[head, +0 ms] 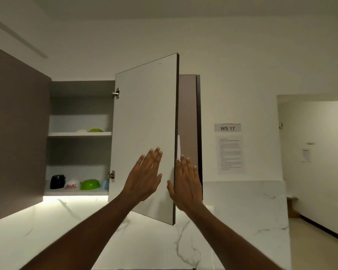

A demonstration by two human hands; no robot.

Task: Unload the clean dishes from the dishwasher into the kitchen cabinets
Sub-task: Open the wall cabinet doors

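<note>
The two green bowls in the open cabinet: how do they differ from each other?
The lower green bowl sits on the bottom shelf, between a patterned white bowl and a blue item; the upper green bowl sits on the middle shelf beside a pale dish. The lower one shows nearly whole; the upper shows only its top. Both are bright green.

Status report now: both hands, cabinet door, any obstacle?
Left hand and right hand open, flat beside cabinet door. Door half open. Nothing blocks the shelves.
</note>
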